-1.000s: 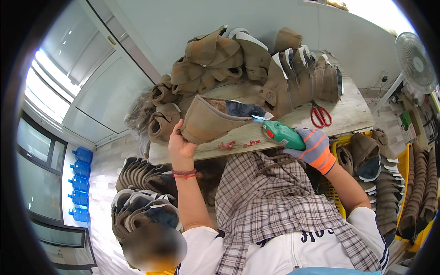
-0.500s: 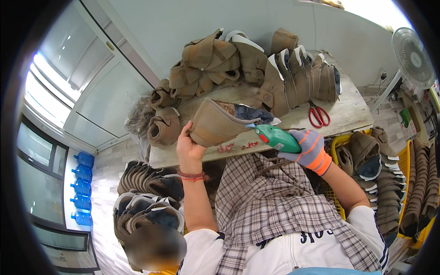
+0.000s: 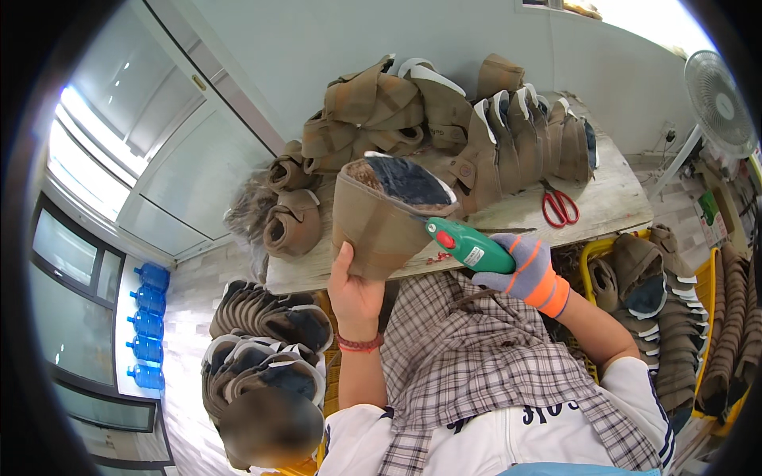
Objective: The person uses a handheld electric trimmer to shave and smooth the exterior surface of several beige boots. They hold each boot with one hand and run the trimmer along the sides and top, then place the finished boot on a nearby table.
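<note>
Boot upper held up for the green tool

The left hand (image 3: 355, 292) gripped a tan boot upper (image 3: 381, 214) from below, over the tabletop's (image 3: 611, 202) near edge. The gloved right hand (image 3: 528, 270) clenched a green tool (image 3: 468, 246), its tip at the upper's rim. Work on this piece looked underway, not finished; many uppers (image 3: 508, 135) sat stacked along the far edge, red scissors (image 3: 559, 206) beside them.

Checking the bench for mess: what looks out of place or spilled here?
Small red scraps lie scattered on the table edge below the brown boot upper the left hand holds. Red scissors lie loose near the stacked uppers. Nothing else stands out.
</note>
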The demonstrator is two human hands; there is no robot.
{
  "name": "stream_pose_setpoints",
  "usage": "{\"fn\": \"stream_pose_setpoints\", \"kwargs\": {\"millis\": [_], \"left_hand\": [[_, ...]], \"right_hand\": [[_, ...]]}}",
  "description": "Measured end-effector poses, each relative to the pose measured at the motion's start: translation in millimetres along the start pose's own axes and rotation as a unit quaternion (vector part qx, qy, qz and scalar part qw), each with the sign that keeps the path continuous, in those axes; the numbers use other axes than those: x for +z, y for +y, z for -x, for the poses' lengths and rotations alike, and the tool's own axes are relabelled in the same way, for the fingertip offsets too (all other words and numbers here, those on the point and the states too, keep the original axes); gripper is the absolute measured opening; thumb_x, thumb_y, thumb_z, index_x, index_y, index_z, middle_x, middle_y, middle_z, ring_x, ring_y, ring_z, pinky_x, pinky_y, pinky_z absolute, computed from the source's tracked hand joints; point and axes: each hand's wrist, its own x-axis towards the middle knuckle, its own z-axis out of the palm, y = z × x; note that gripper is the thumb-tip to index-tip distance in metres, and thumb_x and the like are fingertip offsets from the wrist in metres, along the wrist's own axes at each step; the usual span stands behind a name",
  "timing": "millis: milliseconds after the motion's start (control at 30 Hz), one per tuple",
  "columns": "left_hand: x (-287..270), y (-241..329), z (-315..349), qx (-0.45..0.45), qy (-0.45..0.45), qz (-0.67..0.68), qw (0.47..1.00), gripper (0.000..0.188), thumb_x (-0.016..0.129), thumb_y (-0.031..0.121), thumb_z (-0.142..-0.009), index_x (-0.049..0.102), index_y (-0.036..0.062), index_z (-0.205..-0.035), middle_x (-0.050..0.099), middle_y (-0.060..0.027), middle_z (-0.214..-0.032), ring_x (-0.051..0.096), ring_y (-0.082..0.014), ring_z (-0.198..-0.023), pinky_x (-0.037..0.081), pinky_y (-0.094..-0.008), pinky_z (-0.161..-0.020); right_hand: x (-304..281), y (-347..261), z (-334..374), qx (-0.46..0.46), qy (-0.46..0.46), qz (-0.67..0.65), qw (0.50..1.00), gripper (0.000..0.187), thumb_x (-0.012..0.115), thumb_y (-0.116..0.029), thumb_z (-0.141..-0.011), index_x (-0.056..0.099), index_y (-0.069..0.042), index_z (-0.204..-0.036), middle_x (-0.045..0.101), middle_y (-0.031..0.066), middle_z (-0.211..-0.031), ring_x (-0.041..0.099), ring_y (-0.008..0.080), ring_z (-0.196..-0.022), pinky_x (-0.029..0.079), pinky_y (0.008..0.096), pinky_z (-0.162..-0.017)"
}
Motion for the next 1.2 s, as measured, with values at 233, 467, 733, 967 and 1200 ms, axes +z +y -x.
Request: {"fn": "stream_pose_setpoints", "kwargs": {"millis": [233, 467, 733, 967, 1200], "left_hand": [[-3, -9, 19, 0.078, -0.065, -0.139, 0.985, 0.042, 0.047, 0.008, -0.093, 0.038, 0.0001, -0.134, 0.048, -0.0130, -0.132, 0.046, -0.0259, -0.122, 0.037, -0.0435, -0.104], [-25, -21, 23, 0.109, -0.048, -0.354, 0.928, 0.032, 0.054, 0.008, -0.092, 0.051, -0.0042, -0.122, 0.058, -0.0093, -0.118, 0.055, -0.0203, -0.103, 0.042, -0.0315, -0.091], [-30, -29, 11, 0.222, -0.166, -0.702, 0.656, 0.023, 0.054, 0.003, -0.089, 0.059, -0.0046, -0.110, 0.063, -0.0150, -0.103, 0.060, -0.0266, -0.086, 0.046, -0.0331, -0.077], [-31, -35, 14, 0.274, -0.215, -0.816, 0.461, 0.028, 0.061, 0.000, -0.079, 0.062, 0.0002, -0.107, 0.060, -0.0173, -0.107, 0.052, -0.0376, -0.101, 0.036, -0.0498, -0.093], [-62, -45, 21, 0.219, -0.233, -0.829, 0.459, 0.030, 0.061, 0.001, -0.078, 0.063, 0.0028, -0.107, 0.059, -0.0167, -0.109, 0.052, -0.0380, -0.103, 0.034, -0.0514, -0.094]], "right_hand": [[10, -5, 2, -0.005, 0.020, -0.077, 0.997, 0.054, 0.082, -0.035, -0.065, 0.063, -0.001, -0.102, 0.066, 0.0106, -0.073, 0.066, 0.0177, -0.066, 0.051, 0.0275, -0.060], [13, -6, 0, 0.022, 0.032, -0.123, 0.992, 0.055, 0.082, -0.032, -0.066, 0.060, 0.001, -0.104, 0.067, 0.0092, -0.074, 0.065, 0.0132, -0.063, 0.052, 0.0254, -0.058], [17, -3, -2, 0.054, 0.066, -0.155, 0.984, 0.056, 0.081, -0.034, -0.068, 0.059, 0.002, -0.106, 0.068, 0.0086, -0.076, 0.065, 0.0107, -0.065, 0.052, 0.0237, -0.059], [16, -8, -5, 0.127, 0.064, -0.210, 0.967, 0.055, 0.081, -0.034, -0.070, 0.059, 0.002, -0.105, 0.066, 0.0063, -0.076, 0.060, 0.0067, -0.065, 0.050, 0.0220, -0.059], [15, -9, -7, 0.162, 0.045, -0.276, 0.946, 0.051, 0.079, -0.033, -0.072, 0.059, 0.001, -0.103, 0.064, 0.0036, -0.076, 0.057, 0.0052, -0.067, 0.048, 0.0215, -0.059]]}}
